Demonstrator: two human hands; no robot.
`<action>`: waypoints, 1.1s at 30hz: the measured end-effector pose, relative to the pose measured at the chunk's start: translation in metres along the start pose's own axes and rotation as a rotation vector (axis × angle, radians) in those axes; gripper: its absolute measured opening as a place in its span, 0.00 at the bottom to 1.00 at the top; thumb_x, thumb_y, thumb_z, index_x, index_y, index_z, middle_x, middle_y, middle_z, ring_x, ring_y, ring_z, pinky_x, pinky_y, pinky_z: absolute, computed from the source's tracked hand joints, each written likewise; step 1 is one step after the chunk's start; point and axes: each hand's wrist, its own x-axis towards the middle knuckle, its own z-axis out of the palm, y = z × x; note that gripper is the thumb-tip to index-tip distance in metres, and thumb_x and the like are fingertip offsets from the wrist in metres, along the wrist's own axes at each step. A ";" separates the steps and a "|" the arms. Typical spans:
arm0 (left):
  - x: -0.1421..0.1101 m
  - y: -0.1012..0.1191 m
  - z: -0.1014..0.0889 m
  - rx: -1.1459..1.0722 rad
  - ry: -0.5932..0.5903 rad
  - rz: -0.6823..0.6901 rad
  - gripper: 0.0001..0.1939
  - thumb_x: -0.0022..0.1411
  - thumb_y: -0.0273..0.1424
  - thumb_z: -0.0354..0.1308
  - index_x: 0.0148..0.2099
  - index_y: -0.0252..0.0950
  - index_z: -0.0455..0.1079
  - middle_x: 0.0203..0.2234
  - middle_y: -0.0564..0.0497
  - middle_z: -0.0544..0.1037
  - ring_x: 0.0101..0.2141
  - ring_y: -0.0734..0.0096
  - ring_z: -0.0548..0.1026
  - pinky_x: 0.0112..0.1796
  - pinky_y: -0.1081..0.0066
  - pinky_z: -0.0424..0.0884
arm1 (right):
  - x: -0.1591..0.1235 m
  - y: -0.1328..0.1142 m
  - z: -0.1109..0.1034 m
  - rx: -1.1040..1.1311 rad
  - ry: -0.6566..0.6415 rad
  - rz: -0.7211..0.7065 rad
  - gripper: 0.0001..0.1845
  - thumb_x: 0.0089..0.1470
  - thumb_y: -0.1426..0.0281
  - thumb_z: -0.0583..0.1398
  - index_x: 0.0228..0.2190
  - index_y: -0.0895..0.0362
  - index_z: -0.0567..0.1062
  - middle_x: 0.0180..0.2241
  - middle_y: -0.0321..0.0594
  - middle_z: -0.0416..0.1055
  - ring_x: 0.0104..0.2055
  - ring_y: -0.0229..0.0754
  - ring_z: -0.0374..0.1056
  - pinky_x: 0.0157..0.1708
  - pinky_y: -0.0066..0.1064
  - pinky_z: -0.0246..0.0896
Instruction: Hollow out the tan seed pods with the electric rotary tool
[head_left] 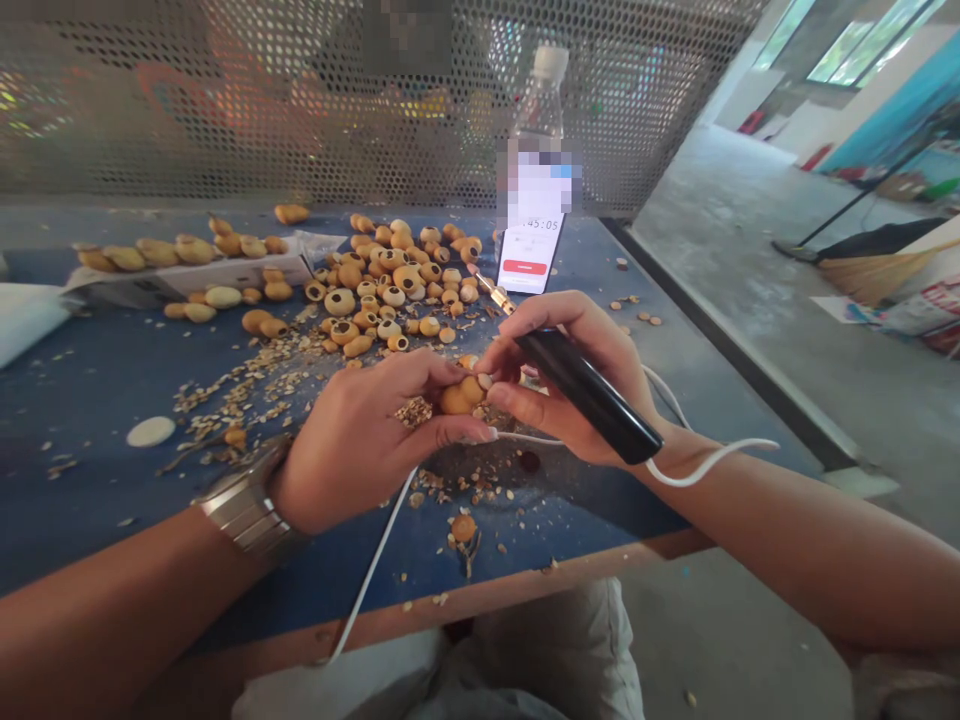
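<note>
Pinched between the thumb and fingers of my left hand (375,425) is a small tan gourd (461,395), held low over the table. My right hand (577,370) is closed around a slim black corded tool (589,395) with a brass-coloured front end. That tip points up and away, apart from the gourd. The right thumb and fingertips also reach the gourd's right end, where a small pale piece shows. A white cord (712,460) trails from the tool's rear. Scraps (480,490) lie under my hands, along with a round cut piece (463,528).
Behind my hands many small gourds (390,270) are heaped, several with dark holes cut in them. More gourds rest on a long box (202,275) at left. A phone (532,235) leans against a clear bottle (540,105). A perforated metal screen (262,110) closes the back.
</note>
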 end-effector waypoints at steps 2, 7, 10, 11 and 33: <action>0.000 0.000 -0.001 0.013 -0.008 -0.010 0.21 0.68 0.55 0.60 0.43 0.42 0.74 0.30 0.55 0.81 0.29 0.68 0.78 0.32 0.67 0.68 | 0.001 -0.002 -0.001 -0.036 0.001 0.015 0.20 0.55 0.77 0.70 0.47 0.53 0.72 0.38 0.35 0.79 0.36 0.36 0.76 0.38 0.33 0.77; 0.001 0.001 -0.002 0.016 -0.025 -0.017 0.20 0.70 0.54 0.58 0.44 0.42 0.73 0.32 0.55 0.82 0.30 0.68 0.78 0.32 0.67 0.68 | 0.001 -0.006 -0.002 -0.141 0.009 -0.020 0.17 0.56 0.76 0.70 0.44 0.53 0.74 0.40 0.33 0.77 0.41 0.36 0.81 0.41 0.27 0.79; 0.002 0.001 -0.002 0.020 -0.032 -0.004 0.20 0.70 0.53 0.58 0.45 0.42 0.74 0.33 0.55 0.82 0.30 0.68 0.79 0.31 0.68 0.67 | 0.000 -0.007 -0.004 -0.210 -0.004 -0.025 0.16 0.56 0.75 0.70 0.44 0.53 0.75 0.43 0.35 0.77 0.42 0.37 0.82 0.42 0.27 0.79; 0.002 0.000 -0.001 0.018 -0.033 0.002 0.20 0.70 0.53 0.58 0.45 0.42 0.74 0.32 0.55 0.82 0.30 0.68 0.79 0.31 0.68 0.67 | 0.000 -0.008 -0.005 -0.224 -0.014 -0.018 0.16 0.56 0.74 0.70 0.44 0.53 0.75 0.44 0.35 0.78 0.42 0.38 0.82 0.42 0.27 0.79; 0.003 -0.002 0.002 0.058 -0.086 0.024 0.13 0.71 0.44 0.61 0.48 0.40 0.72 0.37 0.52 0.82 0.36 0.63 0.80 0.36 0.66 0.69 | -0.003 -0.009 -0.007 -0.295 -0.037 0.037 0.19 0.57 0.71 0.69 0.49 0.52 0.74 0.40 0.34 0.79 0.40 0.37 0.80 0.41 0.28 0.76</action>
